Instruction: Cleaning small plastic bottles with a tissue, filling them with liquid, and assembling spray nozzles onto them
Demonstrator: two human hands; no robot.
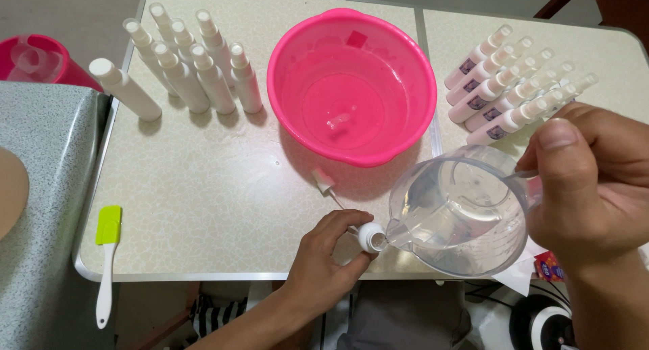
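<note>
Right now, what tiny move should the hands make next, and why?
Probably tip the jug a little more. Its spout already sits at the bottle mouth, the left hand grips the bottle upright, and the right hand holds the jug with plenty of clear liquid inside.

Basin (351, 86) sitting mid tabletop (203, 188). Standing bottles (196, 66) clustering to its left, lying bottles (514, 86) lining up to its right. Spray pump (324, 183) lying just before the basin. Jug (463, 215) tilting at front right, spout touching a small bottle (370, 236). Spatula (107, 255) overhanging the front-left edge.
</note>
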